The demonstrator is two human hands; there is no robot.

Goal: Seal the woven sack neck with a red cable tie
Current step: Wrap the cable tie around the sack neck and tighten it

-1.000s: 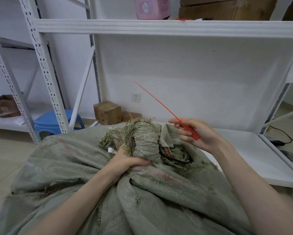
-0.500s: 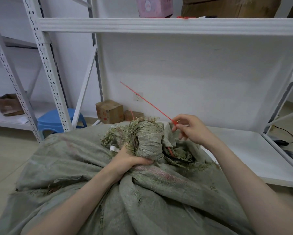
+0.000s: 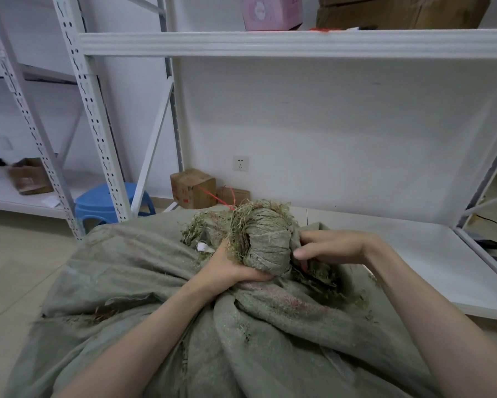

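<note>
Gripping sack neck (image 3: 266, 248): left hand (image 3: 230, 271); right hand (image 3: 336, 247) dropped beside neck, hold unclear; cable tie (image 3: 213, 195) now behind.

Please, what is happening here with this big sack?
A person is closing a grey-green woven sack. The left hand grips the bunched sack neck from below. The right hand is curled against the right side of the neck and appears to hold a red cable tie, whose thin tail sticks out behind the neck toward the upper left. No closed loop around the neck is visible yet.
</note>
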